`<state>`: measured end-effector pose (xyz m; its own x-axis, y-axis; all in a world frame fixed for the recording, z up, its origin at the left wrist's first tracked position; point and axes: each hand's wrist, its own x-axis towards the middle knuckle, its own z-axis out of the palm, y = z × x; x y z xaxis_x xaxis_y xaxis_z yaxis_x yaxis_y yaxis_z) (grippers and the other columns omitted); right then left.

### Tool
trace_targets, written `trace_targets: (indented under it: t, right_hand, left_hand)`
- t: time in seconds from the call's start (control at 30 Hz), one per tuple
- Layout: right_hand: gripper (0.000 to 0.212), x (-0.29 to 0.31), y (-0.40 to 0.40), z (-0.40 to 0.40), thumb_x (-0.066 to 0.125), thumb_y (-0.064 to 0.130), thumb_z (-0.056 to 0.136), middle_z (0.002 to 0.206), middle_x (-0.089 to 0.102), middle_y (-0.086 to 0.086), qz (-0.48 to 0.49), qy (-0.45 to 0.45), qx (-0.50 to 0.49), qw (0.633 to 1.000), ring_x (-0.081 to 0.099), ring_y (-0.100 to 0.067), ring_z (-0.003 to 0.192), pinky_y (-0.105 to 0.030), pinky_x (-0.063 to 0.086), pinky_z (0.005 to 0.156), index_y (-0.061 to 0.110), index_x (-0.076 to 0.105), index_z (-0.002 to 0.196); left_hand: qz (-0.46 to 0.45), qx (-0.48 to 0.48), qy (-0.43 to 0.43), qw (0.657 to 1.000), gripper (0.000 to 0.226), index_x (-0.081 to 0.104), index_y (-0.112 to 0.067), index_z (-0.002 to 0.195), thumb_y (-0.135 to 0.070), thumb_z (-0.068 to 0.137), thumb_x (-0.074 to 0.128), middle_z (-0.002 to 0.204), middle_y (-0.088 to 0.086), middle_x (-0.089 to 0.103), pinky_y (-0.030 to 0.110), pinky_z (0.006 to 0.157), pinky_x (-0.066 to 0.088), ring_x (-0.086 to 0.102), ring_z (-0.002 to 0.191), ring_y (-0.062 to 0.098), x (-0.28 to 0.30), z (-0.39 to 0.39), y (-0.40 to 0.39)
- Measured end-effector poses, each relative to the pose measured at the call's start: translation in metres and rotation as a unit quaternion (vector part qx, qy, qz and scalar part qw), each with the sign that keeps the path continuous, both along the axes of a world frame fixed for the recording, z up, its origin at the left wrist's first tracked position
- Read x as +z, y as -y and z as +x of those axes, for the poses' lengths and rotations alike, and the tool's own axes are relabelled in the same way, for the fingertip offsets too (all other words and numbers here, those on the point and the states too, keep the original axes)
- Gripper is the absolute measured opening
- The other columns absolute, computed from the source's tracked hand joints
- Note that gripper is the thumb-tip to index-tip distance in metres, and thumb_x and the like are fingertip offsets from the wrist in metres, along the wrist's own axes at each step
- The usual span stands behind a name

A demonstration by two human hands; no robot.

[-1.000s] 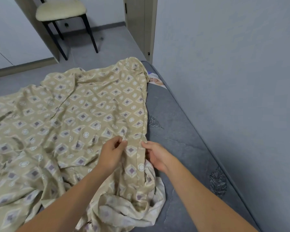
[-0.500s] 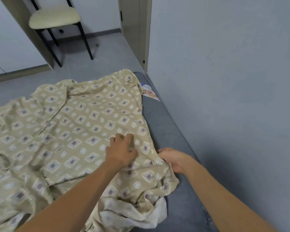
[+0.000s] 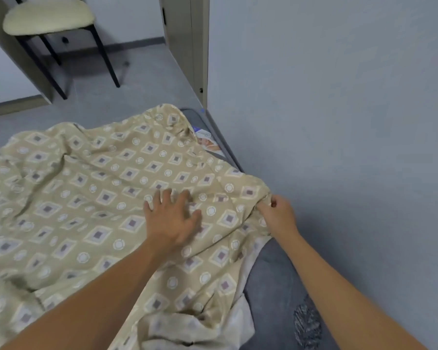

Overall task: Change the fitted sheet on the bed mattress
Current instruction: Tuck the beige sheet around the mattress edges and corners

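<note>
A: Spreading the sheet [image 3: 91, 198] toward the wall side. Beige, patterned, rumpled, lying over most of the mattress [image 3: 276, 286]; a grey strip along the wall [image 3: 339, 122] not yet covered.

B: Hands?

A: Left hand [image 3: 171, 218] flat on the cloth, fingers spread wide, pressing down. Right hand [image 3: 278, 215] pinching the sheet's edge, fingers curled round a gather of fabric, just beside the wall.

B: Best way on from here?

A: Probably: keep the left palm as an anchor, draw the pinched edge out to the mattress side, then down over it. Better to find the seam or elastic before tucking; cannot tell from here whether the pinched part is a corner or just hem. Worth smoothing from the middle outward, given the folds at left.

B: Trouble ahead?

A: Wall tight against the mattress, so little room for fingers between the two. Pale underside turned up in a bunch near the bottom, by the right forearm; likely to need flipping and pulling straight. Far corner humped up, with a label [image 3: 208, 142] showing beside it on the grey.

B: Anything else around?

A: Chair [image 3: 48, 18] with a cream seat and black legs on the floor beyond. Door frame [image 3: 187, 46] at the wall's end, near the far corner. Dark printed patch on the mattress at lower right.
</note>
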<state>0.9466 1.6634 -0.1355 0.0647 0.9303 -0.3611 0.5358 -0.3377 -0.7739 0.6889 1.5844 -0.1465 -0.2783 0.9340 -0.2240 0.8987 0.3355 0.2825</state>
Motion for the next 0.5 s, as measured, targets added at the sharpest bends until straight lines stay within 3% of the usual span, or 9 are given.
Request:
trace_targets:
  t: [0.1, 0.2, 0.27, 0.37, 0.5]
  right_hand:
    - [0.015, -0.026, -0.018, -0.007, 0.064, 0.019, 0.089, 0.086, 0.061, 0.000, 0.008, 0.064, 0.014, 0.998, 0.058, -0.019, 0.075, -0.033, 0.038, 0.058, 0.016, 0.049, 0.088]
    - [0.008, -0.064, -0.020, -0.020, 0.055, 0.012, 0.098, 0.099, 0.059, -0.002, 0.107, 0.177, 0.036, 0.978, 0.054, -0.024, 0.090, -0.038, 0.043, 0.071, 0.016, 0.048, 0.098]
    - [0.006, -0.090, -0.013, -0.024, 0.049, 0.011, 0.101, 0.099, 0.057, -0.001, 0.147, 0.195, 0.002, 0.970, 0.054, -0.024, 0.093, -0.038, 0.044, 0.072, 0.016, 0.050, 0.100]
    - [0.012, -0.120, -0.014, -0.028, 0.048, 0.012, 0.099, 0.087, 0.048, 0.011, 0.162, 0.199, -0.040, 0.966, 0.052, -0.018, 0.081, -0.036, 0.039, 0.060, 0.023, 0.045, 0.096]
    - [0.017, -0.130, -0.016, -0.026, 0.049, 0.010, 0.097, 0.092, 0.049, 0.007, 0.157, 0.213, -0.038, 0.964, 0.051, -0.020, 0.083, -0.041, 0.046, 0.063, 0.025, 0.040, 0.098]
  left_hand:
    - [-0.029, 0.007, -0.031, 0.999, 0.073, 0.020, -0.048, 0.156, -0.084, 0.093, 0.022, 0.172, 0.012, 0.013, 0.068, 0.123, 0.006, 0.000, 0.160, 0.040, -0.020, -0.015, -0.028]
    - [-0.064, 0.014, -0.064, 0.996, 0.089, -0.005, -0.047, 0.163, -0.092, 0.087, 0.009, 0.175, 0.012, -0.009, 0.070, 0.123, 0.002, -0.013, 0.159, 0.044, -0.054, -0.038, -0.049]
    - [-0.046, 0.018, -0.071, 0.996, 0.091, -0.015, -0.048, 0.162, -0.092, 0.087, 0.010, 0.174, 0.012, -0.017, 0.068, 0.124, -0.001, -0.019, 0.158, 0.041, -0.081, -0.045, -0.053]
    - [0.056, 0.033, -0.077, 0.995, 0.085, -0.011, -0.049, 0.163, -0.085, 0.093, 0.020, 0.175, 0.010, -0.011, 0.063, 0.127, -0.003, -0.018, 0.160, 0.036, -0.113, -0.046, -0.051]
    - [0.062, 0.022, -0.086, 0.994, 0.085, -0.007, -0.047, 0.164, -0.082, 0.094, 0.023, 0.175, 0.007, -0.011, 0.062, 0.127, -0.002, -0.016, 0.160, 0.032, -0.119, -0.047, -0.051]
